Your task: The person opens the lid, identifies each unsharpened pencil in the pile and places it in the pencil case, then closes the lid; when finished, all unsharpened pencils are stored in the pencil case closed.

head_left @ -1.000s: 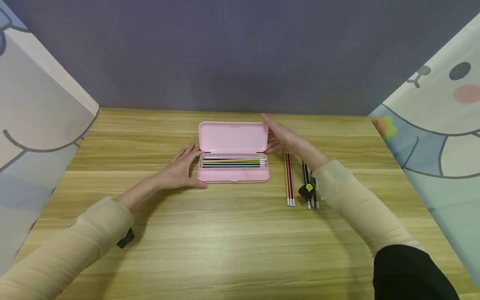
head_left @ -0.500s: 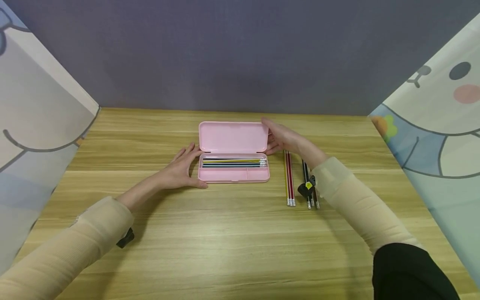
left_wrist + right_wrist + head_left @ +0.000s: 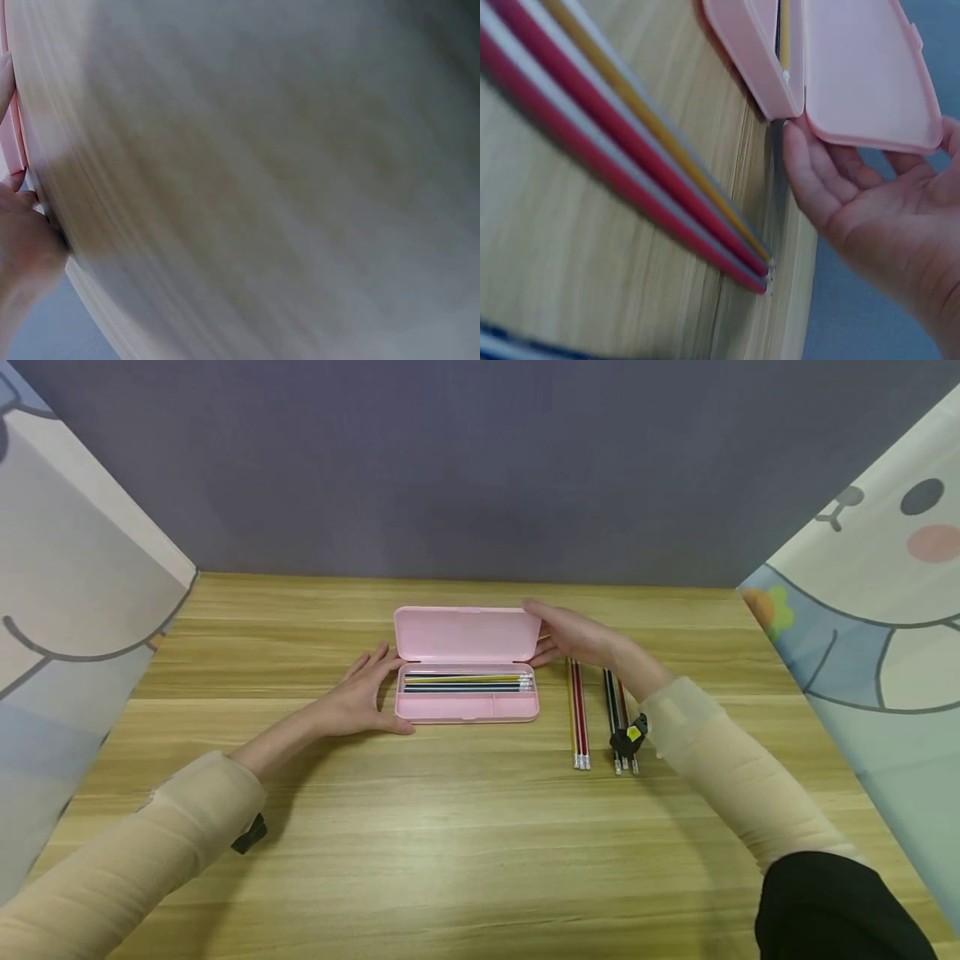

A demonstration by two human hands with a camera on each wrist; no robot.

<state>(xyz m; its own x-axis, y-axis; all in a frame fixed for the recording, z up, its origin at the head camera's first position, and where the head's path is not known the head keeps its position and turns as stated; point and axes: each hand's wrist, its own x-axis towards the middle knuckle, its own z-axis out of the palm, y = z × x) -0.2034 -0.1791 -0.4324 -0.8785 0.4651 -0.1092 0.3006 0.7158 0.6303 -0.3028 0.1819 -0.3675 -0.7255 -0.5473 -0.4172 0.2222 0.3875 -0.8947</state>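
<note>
A pink pencil case [image 3: 467,708] stands open on the wooden table, several striped pencils [image 3: 465,682] lying in its back compartment. Its lid [image 3: 467,635] is raised and leans slightly forward. At the case's left end my left hand [image 3: 358,697] rests with spread fingers, the thumb by the front corner and a fingertip by the hinge. My right hand [image 3: 573,637] holds the lid's right end, one digit at the top corner. In the right wrist view, fingers of that hand [image 3: 889,210] pass behind the lid. The left wrist view catches only part of the left hand [image 3: 26,247].
Right of the case lie two groups of pencils: red and yellow ones [image 3: 579,718], and darker ones [image 3: 617,710] partly covered by the right wrist's black camera [image 3: 628,739]. A grey panel [image 3: 465,468] stands behind the table, with cartoon-printed panels at both sides.
The lid has tipped a little forward from its leaned-back position, the right hand moving with it. The left hand stays at the case's left end.
</note>
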